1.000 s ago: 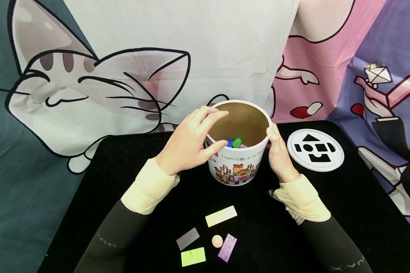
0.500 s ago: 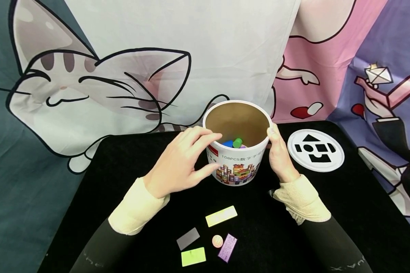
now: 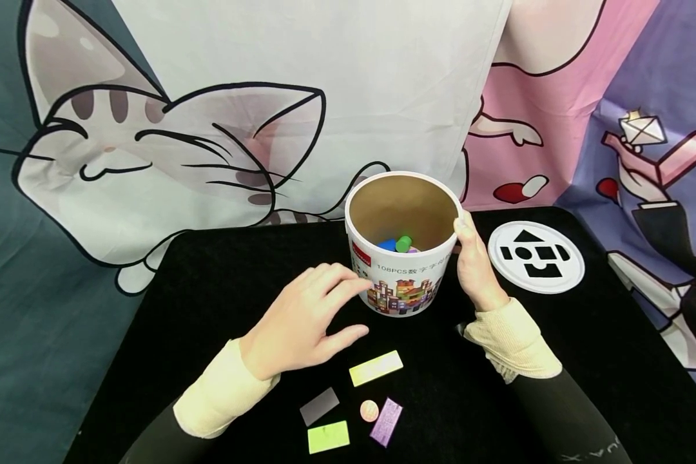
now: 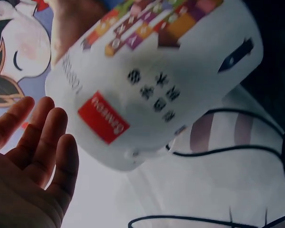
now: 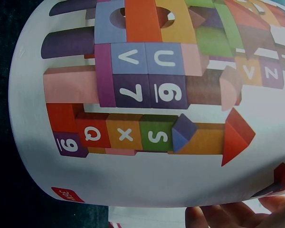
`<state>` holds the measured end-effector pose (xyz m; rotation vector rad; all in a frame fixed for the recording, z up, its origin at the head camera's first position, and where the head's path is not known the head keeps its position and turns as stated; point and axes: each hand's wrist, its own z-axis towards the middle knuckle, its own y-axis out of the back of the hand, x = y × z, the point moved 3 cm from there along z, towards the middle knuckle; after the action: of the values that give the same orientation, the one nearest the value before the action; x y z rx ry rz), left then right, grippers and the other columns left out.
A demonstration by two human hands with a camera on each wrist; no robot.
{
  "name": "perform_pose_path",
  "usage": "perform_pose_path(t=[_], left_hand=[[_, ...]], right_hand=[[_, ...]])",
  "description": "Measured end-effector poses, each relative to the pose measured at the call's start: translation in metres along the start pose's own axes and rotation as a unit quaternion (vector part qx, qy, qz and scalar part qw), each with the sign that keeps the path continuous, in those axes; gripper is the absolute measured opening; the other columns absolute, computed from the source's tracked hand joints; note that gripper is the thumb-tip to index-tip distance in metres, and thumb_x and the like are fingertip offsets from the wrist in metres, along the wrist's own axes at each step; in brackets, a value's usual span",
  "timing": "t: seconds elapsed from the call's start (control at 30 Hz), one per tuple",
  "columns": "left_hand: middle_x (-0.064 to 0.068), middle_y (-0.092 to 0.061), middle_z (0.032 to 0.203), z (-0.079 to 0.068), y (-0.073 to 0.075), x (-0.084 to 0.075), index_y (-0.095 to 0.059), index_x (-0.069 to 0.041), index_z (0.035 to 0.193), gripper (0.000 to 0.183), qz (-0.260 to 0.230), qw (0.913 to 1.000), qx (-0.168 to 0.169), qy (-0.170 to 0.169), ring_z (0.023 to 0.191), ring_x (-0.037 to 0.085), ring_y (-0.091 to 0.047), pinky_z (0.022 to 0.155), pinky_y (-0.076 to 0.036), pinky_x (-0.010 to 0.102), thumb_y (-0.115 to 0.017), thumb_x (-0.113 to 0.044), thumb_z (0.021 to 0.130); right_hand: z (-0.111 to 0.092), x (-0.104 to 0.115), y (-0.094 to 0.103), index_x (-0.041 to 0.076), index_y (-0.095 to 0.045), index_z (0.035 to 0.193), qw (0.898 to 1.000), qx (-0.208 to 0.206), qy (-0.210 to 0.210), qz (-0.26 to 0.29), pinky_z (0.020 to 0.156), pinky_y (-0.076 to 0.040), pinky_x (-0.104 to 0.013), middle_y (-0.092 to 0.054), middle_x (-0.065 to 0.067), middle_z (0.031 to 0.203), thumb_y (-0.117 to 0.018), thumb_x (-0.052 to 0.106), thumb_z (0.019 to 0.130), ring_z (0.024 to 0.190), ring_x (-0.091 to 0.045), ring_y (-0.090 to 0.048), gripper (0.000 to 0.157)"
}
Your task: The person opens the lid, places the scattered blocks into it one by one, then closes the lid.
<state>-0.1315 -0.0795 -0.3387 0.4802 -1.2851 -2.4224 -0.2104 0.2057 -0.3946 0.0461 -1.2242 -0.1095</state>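
Note:
A white bucket (image 3: 406, 274) printed with colourful blocks stands on the black cloth. My right hand (image 3: 477, 269) grips its right side, thumb at the rim; in the right wrist view, fingertips (image 5: 228, 216) show at the bucket's edge. Inside lie a green cylinder (image 3: 403, 243) and a blue block (image 3: 387, 245). My left hand (image 3: 304, 319) hovers left of and in front of the bucket, fingers loosely bent, holding nothing. The left wrist view shows its palm and fingers (image 4: 38, 137) beside the bucket's wall (image 4: 133, 156). Whether it touches the bucket, I cannot tell.
In front lie a yellow block (image 3: 376, 368), a grey block (image 3: 319, 406), a lime green block (image 3: 328, 437), a small round piece (image 3: 369, 410) and a purple block (image 3: 386, 422). A white lid (image 3: 536, 278) with shaped holes lies right. A printed curtain (image 3: 383, 96) hangs behind.
My left hand has moved from the bucket's rim down and toward me, lower on the bucket's front left. The right hand and the bucket stay in place.

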Motion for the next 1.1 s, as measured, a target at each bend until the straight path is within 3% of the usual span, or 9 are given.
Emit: perform_pose_path(t=[0.07,0.3,0.47,0.63,0.9,1.1], left_hand=[[-0.001,-0.063,0.122,-0.005,-0.006,-0.003,-0.064,-0.013,0.131,0.049,0.004,0.9999,0.012,-0.005,0.100,0.016,-0.060,0.084,-0.051,0.033,-0.068,-0.047,0.096],[-0.004,-0.061,0.114,-0.023,-0.031,-0.011,-0.064,-0.015,0.126,0.044,0.022,0.9976,0.063,-0.016,0.095,0.014,-0.059,0.080,-0.051,0.030,-0.065,-0.047,0.097],[-0.005,-0.060,0.110,-0.036,-0.049,-0.014,-0.064,-0.017,0.125,0.043,0.025,0.9936,0.110,-0.009,0.091,0.013,-0.057,0.078,-0.051,0.030,-0.067,-0.048,0.096],[-0.006,-0.058,0.105,-0.045,-0.063,-0.018,-0.063,-0.019,0.125,0.045,0.027,0.9869,0.159,-0.003,0.086,0.011,-0.054,0.075,-0.049,0.028,-0.071,-0.049,0.093],[-0.008,-0.055,0.100,-0.057,-0.081,-0.022,-0.060,-0.020,0.126,0.050,0.047,0.9707,0.236,0.005,0.081,0.009,-0.051,0.069,-0.045,0.025,-0.071,-0.053,0.092],[-0.009,-0.058,0.102,-0.063,-0.087,-0.024,-0.060,-0.020,0.126,0.050,0.048,0.9650,0.257,0.017,0.083,0.007,-0.055,0.072,-0.047,0.025,-0.074,-0.052,0.090]], right_hand=[[0.000,-0.001,0.000,0.004,-0.039,0.156,1.000,0.001,-0.004,0.004,0.110,-0.031,-0.037,-0.044,-0.017,0.151,-0.027,0.031,0.108,0.135,-0.026,-0.039,0.057],[0.000,0.000,0.000,0.002,-0.038,0.156,1.000,0.001,-0.002,0.009,0.115,-0.027,-0.039,-0.043,-0.019,0.152,-0.028,0.030,0.108,0.137,-0.027,-0.038,0.057],[-0.001,-0.001,-0.001,0.004,-0.038,0.157,1.000,0.003,-0.010,0.013,0.107,-0.033,-0.039,-0.043,-0.018,0.152,-0.028,0.032,0.108,0.135,-0.030,-0.039,0.058],[-0.001,-0.001,0.000,0.009,-0.039,0.158,1.000,-0.002,-0.017,0.014,0.098,-0.039,-0.040,-0.044,-0.016,0.152,-0.028,0.034,0.108,0.132,-0.033,-0.041,0.057],[-0.001,-0.001,0.000,0.011,-0.038,0.159,1.000,-0.001,-0.018,0.009,0.097,-0.039,-0.040,-0.043,-0.016,0.153,-0.027,0.033,0.108,0.132,-0.035,-0.040,0.057],[0.000,0.000,-0.001,0.012,-0.037,0.160,1.000,0.002,-0.017,0.008,0.096,-0.039,-0.037,-0.042,-0.014,0.155,-0.027,0.033,0.108,0.133,-0.035,-0.040,0.057]])
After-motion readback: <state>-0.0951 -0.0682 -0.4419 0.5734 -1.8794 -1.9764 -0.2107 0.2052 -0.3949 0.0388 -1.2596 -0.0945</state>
